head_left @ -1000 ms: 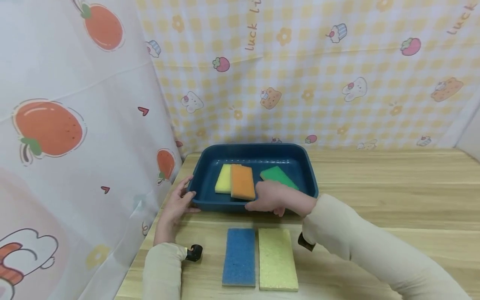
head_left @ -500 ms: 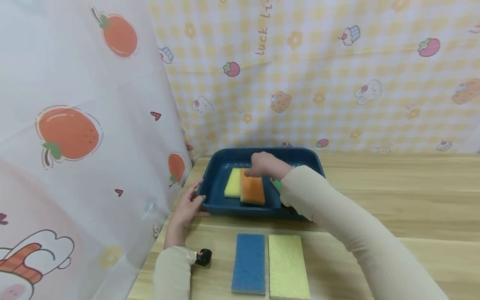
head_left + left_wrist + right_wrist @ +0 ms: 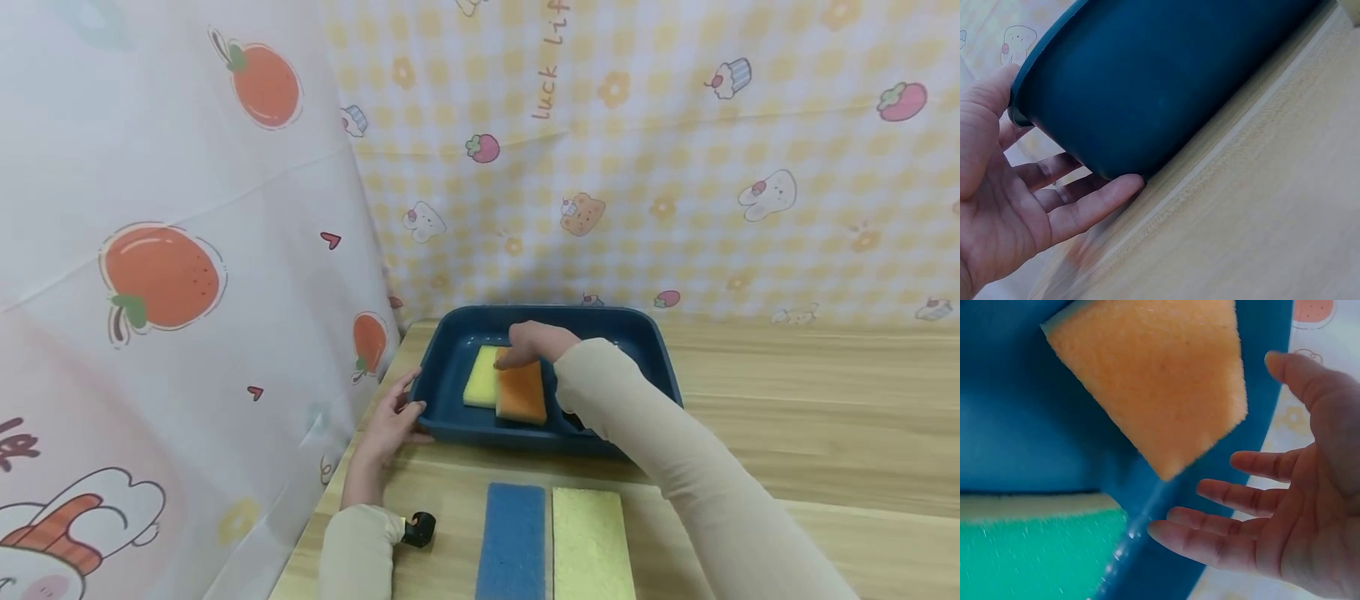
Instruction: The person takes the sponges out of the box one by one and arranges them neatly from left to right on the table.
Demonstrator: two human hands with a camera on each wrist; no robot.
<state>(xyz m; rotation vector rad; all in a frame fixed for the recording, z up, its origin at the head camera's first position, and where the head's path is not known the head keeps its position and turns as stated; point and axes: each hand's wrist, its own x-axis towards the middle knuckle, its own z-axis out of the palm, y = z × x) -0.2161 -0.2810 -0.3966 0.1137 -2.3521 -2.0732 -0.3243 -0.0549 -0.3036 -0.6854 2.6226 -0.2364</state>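
A dark blue rectangular tub (image 3: 472,425) stands on the table. My left hand (image 3: 393,421) holds its near left corner, thumb at the rim and fingers against the outer wall, as the left wrist view shows. Inside, an orange sponge (image 3: 521,396) overlaps a yellow sponge (image 3: 480,383). My right hand (image 3: 534,342) hovers over the far end of the orange sponge. In the right wrist view the right hand's fingers are spread, apart from the sponge and holding nothing. A green sponge (image 3: 1041,550) lies in the tub; my right arm hides it in the head view.
In front of the tub, a blue scouring pad (image 3: 513,542) and a pale yellow one (image 3: 592,542) lie side by side on the wooden table (image 3: 795,417). Patterned cloth (image 3: 660,167) hangs behind and along the left side.
My right hand has moved from the tub's near rim to over the orange sponge's far end. The left hand keeps its place on the tub. The head view has turned slightly left.
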